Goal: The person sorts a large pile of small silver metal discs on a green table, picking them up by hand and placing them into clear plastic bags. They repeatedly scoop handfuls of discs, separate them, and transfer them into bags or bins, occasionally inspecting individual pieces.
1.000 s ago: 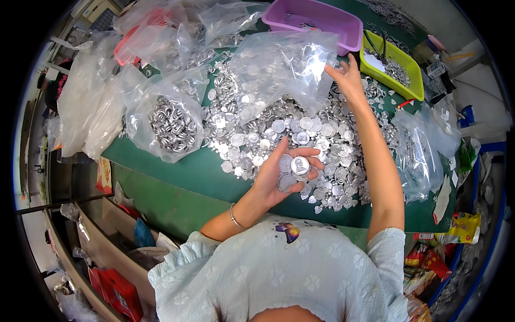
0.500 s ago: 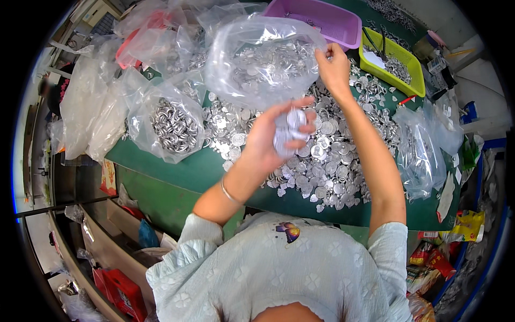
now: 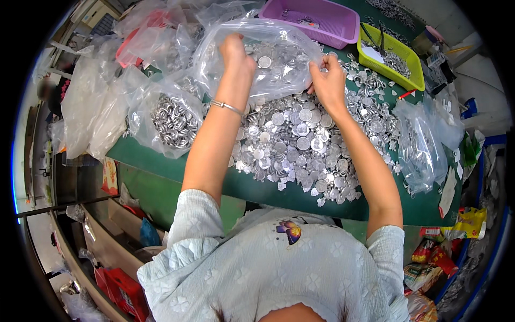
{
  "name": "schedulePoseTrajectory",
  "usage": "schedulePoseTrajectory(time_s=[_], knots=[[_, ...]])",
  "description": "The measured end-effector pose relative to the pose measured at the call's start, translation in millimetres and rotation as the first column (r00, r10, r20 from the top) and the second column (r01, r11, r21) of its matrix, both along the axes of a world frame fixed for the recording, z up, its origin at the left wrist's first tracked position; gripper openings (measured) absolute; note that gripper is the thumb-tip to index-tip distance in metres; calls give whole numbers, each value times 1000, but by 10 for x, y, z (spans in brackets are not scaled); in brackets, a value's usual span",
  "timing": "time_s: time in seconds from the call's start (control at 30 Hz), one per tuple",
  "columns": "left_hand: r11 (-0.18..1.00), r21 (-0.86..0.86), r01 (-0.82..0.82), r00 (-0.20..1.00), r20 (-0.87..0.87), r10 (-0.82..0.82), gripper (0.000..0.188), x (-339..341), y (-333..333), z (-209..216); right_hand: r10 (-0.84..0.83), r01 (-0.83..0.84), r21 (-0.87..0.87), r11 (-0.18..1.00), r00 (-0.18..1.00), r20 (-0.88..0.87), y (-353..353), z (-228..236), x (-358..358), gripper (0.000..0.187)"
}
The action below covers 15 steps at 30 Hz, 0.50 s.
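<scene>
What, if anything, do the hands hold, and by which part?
Right hand: the clear bag, by its right edge. Left hand: cannot be told.

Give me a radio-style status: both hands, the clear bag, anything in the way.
Left hand at mouth of open clear bag, grip unclear. Right hand holding its rim. Silver discs inside, more heaped in front. Left forearm crosses near rim.

- My right forearm (image 3: 370, 161) slants forward and leftward from a bent elbow.
- My right hand (image 3: 328, 80) pinches, thumb and curled fingers drawn close.
- My left forearm (image 3: 212, 139) reaches forward, leaning rightward.
- My left hand (image 3: 237, 56) is farther forward, its fingers mostly hidden.
</scene>
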<state>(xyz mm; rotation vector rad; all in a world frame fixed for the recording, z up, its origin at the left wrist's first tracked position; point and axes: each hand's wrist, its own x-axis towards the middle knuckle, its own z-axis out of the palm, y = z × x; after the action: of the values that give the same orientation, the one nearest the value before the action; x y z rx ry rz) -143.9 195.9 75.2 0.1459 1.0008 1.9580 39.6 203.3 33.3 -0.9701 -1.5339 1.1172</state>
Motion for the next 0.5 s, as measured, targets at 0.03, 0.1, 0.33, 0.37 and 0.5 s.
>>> schedulePoseTrajectory(time_s=[0.03,0.1,0.33,0.37,0.5], knots=[[999,48,-9,999,-42,11,45,-3,-16,-6,24,-25,-37,999,1000,-16,5,-60,34,24],[995,-98,-38,980,-198,18,49,5,-85,4,76,-74,-64,995,997,18,-19,-60,125,25],[973,51,226,789,-595,-152,35,373,-850,80,8,-134,124,983,707,707,-796,81,780,21],[962,35,269,730,-659,-180,30,502,-984,56,-72,-161,251,954,692,719,-925,-10,832,26],[923,-78,376,583,-754,-301,23,816,-1356,-303,-252,-182,469,864,651,716,-1243,-263,802,46]])
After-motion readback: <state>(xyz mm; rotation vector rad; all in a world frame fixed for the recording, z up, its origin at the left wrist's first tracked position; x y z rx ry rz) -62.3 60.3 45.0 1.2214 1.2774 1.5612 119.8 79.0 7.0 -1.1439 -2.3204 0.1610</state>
